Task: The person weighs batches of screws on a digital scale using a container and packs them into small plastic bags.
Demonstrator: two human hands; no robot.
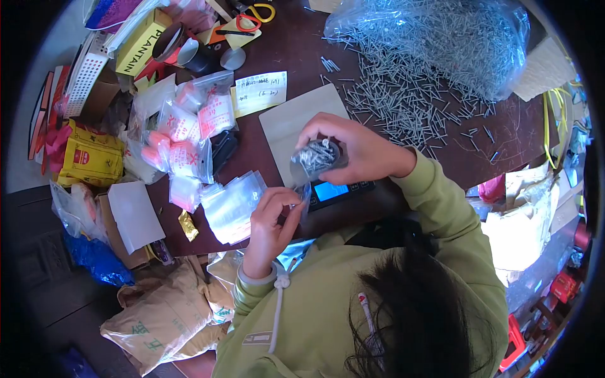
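Note:
My right hand [356, 146] grips a small cup [305, 165] filled with nails [321, 151], tilted above the digital scale. My left hand [272, 220] is closed, pinching a small transparent plastic bag [305, 196] just below the cup's mouth. Whether the bag touches the cup I cannot tell. Under both hands lies the scale, its pale square plate [287, 126] partly covered by my right hand and its blue display [331, 190] lit. Beside my left hand a stack of flat transparent zip bags [232, 208] rests on the table.
Loose nails [409, 94] spread over the dark table [302, 60], spilling from a large plastic bag of nails [441, 38]. Filled bags with pink labels [186, 129], a handwritten note [260, 89] and scissors [259, 14] lie to the left and back. Paper sacks [164, 315] stand below the table edge.

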